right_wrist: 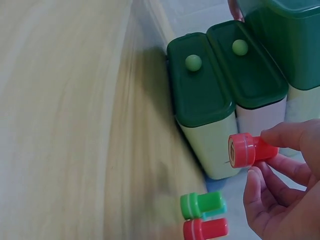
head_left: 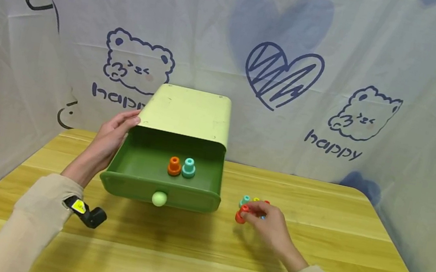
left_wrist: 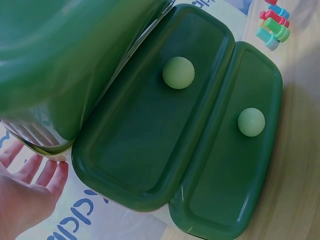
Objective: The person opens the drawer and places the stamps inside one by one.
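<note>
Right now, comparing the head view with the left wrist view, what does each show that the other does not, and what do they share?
Only the head view: an orange piece and a turquoise piece inside the open drawer, and the right hand, pinching a red piece.
Only the left wrist view: the closed middle drawer and bottom drawer, each with a round knob.
Both: the open drawer, the left hand at the cabinet's side, and loose pieces on the table.
</note>
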`<state>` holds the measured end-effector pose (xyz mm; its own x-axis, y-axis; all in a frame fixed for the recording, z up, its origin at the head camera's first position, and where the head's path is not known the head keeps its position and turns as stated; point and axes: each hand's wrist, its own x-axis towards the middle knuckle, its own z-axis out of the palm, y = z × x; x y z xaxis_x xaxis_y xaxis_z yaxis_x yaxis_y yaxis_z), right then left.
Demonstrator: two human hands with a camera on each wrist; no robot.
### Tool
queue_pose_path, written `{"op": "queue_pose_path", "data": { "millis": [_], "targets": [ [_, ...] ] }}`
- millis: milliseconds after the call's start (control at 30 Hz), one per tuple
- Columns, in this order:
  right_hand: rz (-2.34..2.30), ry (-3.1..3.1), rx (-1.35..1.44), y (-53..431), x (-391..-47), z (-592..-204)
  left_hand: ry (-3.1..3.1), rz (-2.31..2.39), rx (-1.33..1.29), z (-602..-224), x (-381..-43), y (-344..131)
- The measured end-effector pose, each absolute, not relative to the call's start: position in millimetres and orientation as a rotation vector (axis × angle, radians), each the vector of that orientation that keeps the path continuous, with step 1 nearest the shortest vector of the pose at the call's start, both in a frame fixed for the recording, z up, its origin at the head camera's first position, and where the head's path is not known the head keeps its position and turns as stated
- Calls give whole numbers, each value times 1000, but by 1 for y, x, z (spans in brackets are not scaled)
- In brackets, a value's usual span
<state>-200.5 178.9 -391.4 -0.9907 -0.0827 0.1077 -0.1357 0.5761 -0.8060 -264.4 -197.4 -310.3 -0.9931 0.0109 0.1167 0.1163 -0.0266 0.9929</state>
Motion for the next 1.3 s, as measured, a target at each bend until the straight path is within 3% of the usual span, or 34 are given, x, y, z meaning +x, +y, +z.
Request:
{"op": "queue_pose_path", "data": {
  "millis": [567, 1300],
  "targets": [
    [1413, -2780, 207, 185, -211, -354, -2173, -2161, -169, -309, -266, -196],
    [1269, -2885, 479, 186, -222, -298, -2157, -2178, -141, -309, -262, -198]
  ]
}}
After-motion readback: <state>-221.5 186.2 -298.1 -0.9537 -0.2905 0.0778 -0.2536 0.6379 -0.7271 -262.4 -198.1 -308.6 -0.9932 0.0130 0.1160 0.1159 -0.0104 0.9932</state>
